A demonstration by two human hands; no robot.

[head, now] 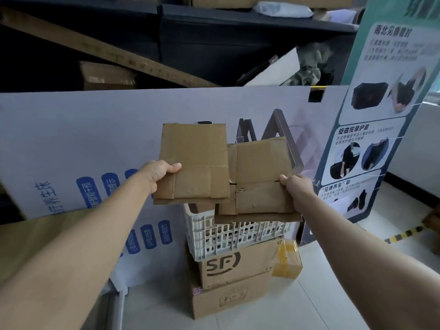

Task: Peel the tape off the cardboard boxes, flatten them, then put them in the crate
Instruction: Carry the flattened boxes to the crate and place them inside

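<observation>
- Pinching the left cardboard piece (197,158) with the left hand (158,173): thumb curling over the front near the lower left edge, other fingers hiding behind.
- Pinching the right cardboard piece (259,177) with the right hand (297,189): thumb pressing on the front at the right edge. Looking like more than one layer there, but too hard to tell.
- Holding both pieces up on end, flat faces turning toward the camera, with the left one covering a little of the right one in the middle.
- Standing taller than wide on the left, long axis running up and down and leaning a bit. Looking nearly square on the right.
- Sitting right below both pieces, the white crate (238,236): open top facing up, long side running left to right, resting on the SF box (238,265), and that resting on a plain box (228,301) on the floor (333,306).
- Hanging lower on the right, bottom edge covering part of the crate's rim. Touching or not, cannot tell. Hanging higher on the left, above the crate's left corner.
- Probably needing a short move straight down, with the right hand being nearer, and maybe tipping the pieces flat to fit along the long side.
</observation>
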